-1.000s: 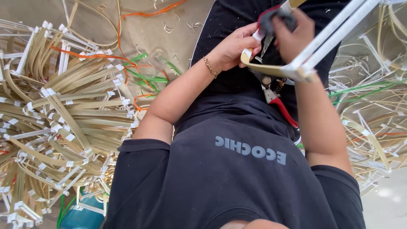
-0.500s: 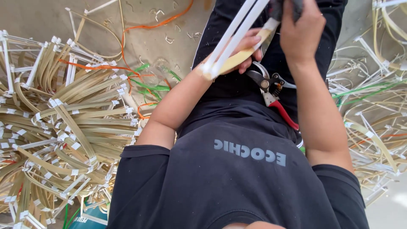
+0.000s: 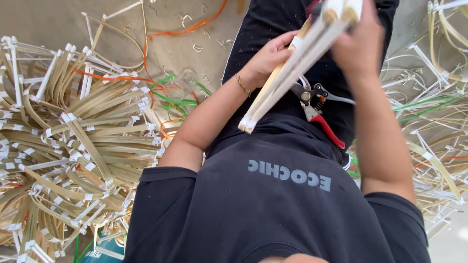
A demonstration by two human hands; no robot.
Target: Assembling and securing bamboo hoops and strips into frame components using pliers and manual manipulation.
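Above the lap, left hand [image 3: 268, 61] and right hand [image 3: 358, 46] both grip a bundle of pale strips [image 3: 292, 68], fingers wrapped around it (red-handled pruners [image 3: 317, 109] rest below)

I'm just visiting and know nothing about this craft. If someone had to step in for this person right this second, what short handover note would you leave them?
Left hand: grips the bundle of pale flat strips near its middle, a thin bracelet on the wrist.
Right hand: closed on the bundle's upper end, which runs out of view at the top.
Red-handled pruning shears lie in the lap on the black clothing, not in either hand.
Done: heaps of bent, taped strip pieces lie on the floor to the left, more to the right.
Left: the bundle in hand is straight and unbent; what comes next cannot be told.
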